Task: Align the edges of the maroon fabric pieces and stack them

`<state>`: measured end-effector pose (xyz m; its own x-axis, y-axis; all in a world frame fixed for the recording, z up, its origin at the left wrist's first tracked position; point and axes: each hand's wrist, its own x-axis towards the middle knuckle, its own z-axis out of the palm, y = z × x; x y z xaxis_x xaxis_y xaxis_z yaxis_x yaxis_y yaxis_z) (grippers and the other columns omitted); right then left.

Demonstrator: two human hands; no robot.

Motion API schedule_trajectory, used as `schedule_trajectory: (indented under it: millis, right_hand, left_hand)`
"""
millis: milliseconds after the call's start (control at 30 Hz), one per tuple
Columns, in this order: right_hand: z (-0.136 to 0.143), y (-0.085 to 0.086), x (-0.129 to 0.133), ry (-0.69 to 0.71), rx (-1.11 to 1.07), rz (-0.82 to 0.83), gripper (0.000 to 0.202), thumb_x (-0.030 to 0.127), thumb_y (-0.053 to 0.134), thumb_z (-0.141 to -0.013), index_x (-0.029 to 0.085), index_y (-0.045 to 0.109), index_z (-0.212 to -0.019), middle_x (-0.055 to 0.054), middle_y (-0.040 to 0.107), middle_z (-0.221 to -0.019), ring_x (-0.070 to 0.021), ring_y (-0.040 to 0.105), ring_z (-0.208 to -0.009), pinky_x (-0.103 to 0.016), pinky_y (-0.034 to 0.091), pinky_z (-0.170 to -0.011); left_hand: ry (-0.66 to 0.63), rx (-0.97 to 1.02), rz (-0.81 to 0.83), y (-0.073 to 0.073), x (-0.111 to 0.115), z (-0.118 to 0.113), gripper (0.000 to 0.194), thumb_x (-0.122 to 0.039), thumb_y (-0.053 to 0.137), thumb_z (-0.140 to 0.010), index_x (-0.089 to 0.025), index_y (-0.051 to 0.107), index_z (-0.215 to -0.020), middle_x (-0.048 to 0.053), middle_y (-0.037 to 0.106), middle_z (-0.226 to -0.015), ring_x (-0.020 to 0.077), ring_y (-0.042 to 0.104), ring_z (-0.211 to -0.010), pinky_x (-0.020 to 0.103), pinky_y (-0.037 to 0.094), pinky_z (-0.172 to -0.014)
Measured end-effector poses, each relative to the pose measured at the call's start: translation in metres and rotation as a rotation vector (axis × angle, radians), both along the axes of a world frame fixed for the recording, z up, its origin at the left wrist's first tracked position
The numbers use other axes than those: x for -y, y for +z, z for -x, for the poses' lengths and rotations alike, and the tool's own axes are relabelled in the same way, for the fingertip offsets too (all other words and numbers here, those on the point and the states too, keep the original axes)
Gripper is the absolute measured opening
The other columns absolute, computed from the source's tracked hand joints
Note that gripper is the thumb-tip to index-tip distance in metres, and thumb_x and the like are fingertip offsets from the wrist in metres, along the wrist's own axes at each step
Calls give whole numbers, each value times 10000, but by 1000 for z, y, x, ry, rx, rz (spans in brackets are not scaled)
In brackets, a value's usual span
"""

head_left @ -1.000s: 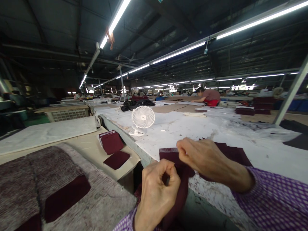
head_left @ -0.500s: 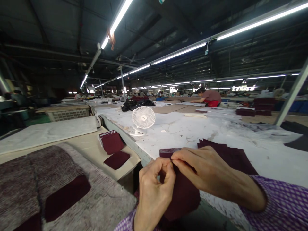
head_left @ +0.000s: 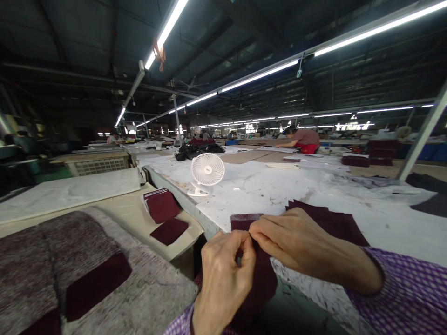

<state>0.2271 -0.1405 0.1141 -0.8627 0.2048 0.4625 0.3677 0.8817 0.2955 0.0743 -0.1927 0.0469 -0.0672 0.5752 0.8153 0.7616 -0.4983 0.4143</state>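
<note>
A maroon fabric piece (head_left: 260, 279) hangs over the near table edge, under both hands. My left hand (head_left: 226, 267) pinches thumb and forefinger together at its upper part. Close against it, my right hand (head_left: 293, 237) pinches at the same spot, fingertips almost touching the left ones. What exactly lies between the fingertips is hidden. Behind the hands, another maroon strip with a pale, speckled edge (head_left: 244, 217) lies on the table. More maroon pieces, fanned in a stack (head_left: 330, 223), lie beyond my right wrist.
A white clip fan (head_left: 207, 170) stands on the white-covered table (head_left: 254, 186). To the left, maroon pocket-shaped pieces (head_left: 162, 206) are stacked on a beige surface. A speckled board (head_left: 150, 279) carries another maroon piece (head_left: 98, 286). Farther off, a person (head_left: 307, 139) leans over the table.
The hanging maroon fabric has shifted left, showing more of the table edge below my right hand. My left hand has turned slightly; both hands stay pinched close together.
</note>
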Motion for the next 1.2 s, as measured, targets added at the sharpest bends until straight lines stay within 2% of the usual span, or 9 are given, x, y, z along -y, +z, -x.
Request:
schedule_trajectory:
  millis: [233, 433, 700, 800, 967, 1033, 1100, 1200]
  right_hand:
    - [0, 1, -1, 10, 32, 37, 297, 142, 311, -925, 155, 514, -708, 8, 550, -607, -76, 427, -485, -245, 213, -467]
    - [4, -5, -3, 30, -99, 20, 247, 133, 337, -882, 162, 490, -691, 41, 511, -556, -66, 342, -433, -241, 205, -453]
    - [11, -12, 1, 80, -239, -21, 208, 121, 390, -857, 148, 499, -682, 49, 473, -537, -54, 341, -424, -214, 238, -438]
    - [12, -12, -1, 93, -286, 38, 177, 93, 407, -802, 151, 490, -657, 56, 461, -524, -49, 333, -424, -197, 247, -434]
    - [12, -6, -1, 87, -350, 291, 147, 53, 425, -689, 157, 484, -604, 75, 408, -477, -38, 317, -429, -154, 243, -419]
    - [13, -4, 0, 84, -364, 343, 146, 49, 422, -669, 160, 469, -586, 78, 388, -469, -36, 306, -427, -148, 237, -414]
    - [14, -6, 0, 85, -369, 328, 146, 49, 418, -665, 162, 463, -584, 78, 383, -468, -37, 303, -424, -149, 234, -413]
    - [13, -11, -5, 98, -338, 193, 148, 61, 408, -693, 163, 464, -601, 71, 404, -482, -43, 305, -424, -166, 231, -421]
  left_hand:
    - [17, -44, -8, -1, -2, 1, 207, -138, 464, -842, -163, 592, -682, -10, 554, -534, 113, 494, -499, 228, 346, -522]
    - [-9, -19, 8, -2, -3, 0, 206, -128, 459, -844, -162, 612, -710, -5, 582, -559, 113, 505, -511, 229, 359, -536]
    - [-62, 100, 13, 1, -2, 1, 202, -139, 479, -842, -151, 580, -668, -15, 564, -559, 91, 497, -507, 204, 367, -530]
    - [-70, 85, -1, 2, -3, 2, 204, -127, 487, -837, -147, 569, -652, -21, 550, -546, 84, 488, -502, 202, 363, -533]
    - [-66, 32, -52, 4, -3, 1, 206, -101, 491, -828, -142, 559, -638, -24, 547, -537, 80, 480, -499, 206, 356, -538]
    - [-63, 30, -66, 3, -4, 0, 214, -98, 486, -829, -143, 554, -631, -25, 541, -530, 80, 472, -491, 208, 354, -534]
    - [-58, 27, -87, 2, -5, 0, 212, -97, 485, -829, -144, 559, -636, -23, 549, -534, 82, 471, -489, 211, 351, -532]
    - [-40, -26, -115, 0, -6, 1, 198, -93, 488, -828, -147, 575, -659, -21, 563, -546, 88, 459, -490, 226, 332, -526]
